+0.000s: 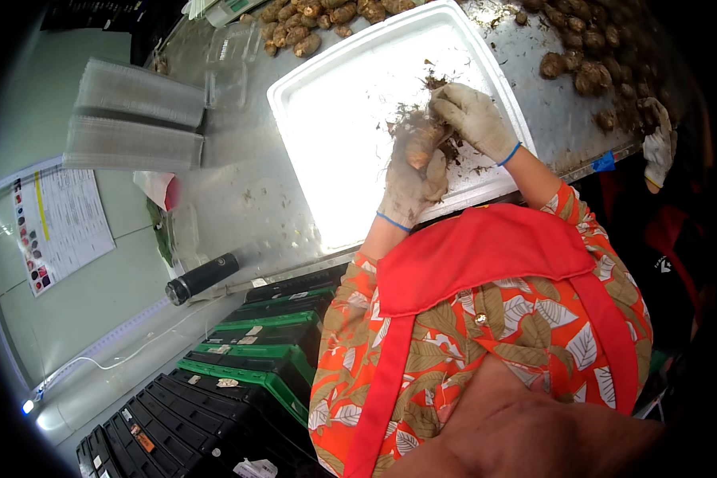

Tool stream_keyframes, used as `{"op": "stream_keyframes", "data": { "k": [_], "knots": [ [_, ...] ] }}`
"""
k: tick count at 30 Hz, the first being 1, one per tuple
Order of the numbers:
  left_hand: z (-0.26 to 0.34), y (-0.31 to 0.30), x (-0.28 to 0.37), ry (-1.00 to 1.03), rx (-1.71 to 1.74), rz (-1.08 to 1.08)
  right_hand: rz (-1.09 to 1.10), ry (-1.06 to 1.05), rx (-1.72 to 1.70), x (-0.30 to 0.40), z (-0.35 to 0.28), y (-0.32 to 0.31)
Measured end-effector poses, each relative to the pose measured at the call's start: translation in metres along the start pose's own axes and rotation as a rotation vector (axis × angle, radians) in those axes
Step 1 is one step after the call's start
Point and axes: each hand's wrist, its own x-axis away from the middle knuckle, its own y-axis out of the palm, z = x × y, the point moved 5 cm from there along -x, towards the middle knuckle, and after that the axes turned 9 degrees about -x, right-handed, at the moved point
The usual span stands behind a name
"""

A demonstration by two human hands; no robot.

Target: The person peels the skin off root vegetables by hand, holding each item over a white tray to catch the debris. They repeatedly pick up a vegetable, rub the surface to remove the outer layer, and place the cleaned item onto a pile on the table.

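In the head view, my left hand (pixel 409 188), in a soiled white knit glove with a blue cuff, grips a brown taro corm (pixel 424 146) over a white foam tray (pixel 328 173). My right hand (pixel 472 119), gloved alike, has its fingers curled in at the corm's upper end. Dark root fibres (pixel 435 82) show right by those fingertips; whether they are pinched is hidden. Loose fibres and crumbs of soil lie on the tray floor beneath both hands. Strong glare whitens much of that floor.
Piled corms (pixel 591 77) lie right of the tray, more corms (pixel 308 24) behind it. A co-worker's gloved hand (pixel 657 146) is at the right edge. Stacked clear plastic trays (pixel 134 119) stand left on the metal table (pixel 245 197). A black flask (pixel 203 278) lies near black and green crates (pixel 263 358).
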Motion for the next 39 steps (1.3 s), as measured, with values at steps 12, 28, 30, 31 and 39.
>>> {"op": "stream_keyframes", "data": {
  "k": [12, 28, 30, 31, 39],
  "knots": [
    [0.005, 0.005, 0.007, -0.016, 0.483, -0.221, 0.089, -0.147, 0.028, -0.003, 0.012, -0.007],
    [0.033, 0.023, 0.013, -0.261, 0.588, -0.172, -0.323, 0.082, -0.189, -0.005, 0.014, 0.002],
    [0.019, 0.01, 0.022, -0.304, 0.554, -0.257, -0.239, 0.334, -0.534, -0.013, 0.03, 0.006],
    [0.021, 0.01, 0.017, -0.269, 0.472, -0.342, -0.17, 0.461, -0.703, -0.014, 0.039, 0.002],
    [0.007, 0.012, 0.02, -0.381, 0.402, -0.171, 0.013, 0.224, -1.281, -0.105, 0.015, -0.008]
  ]
}}
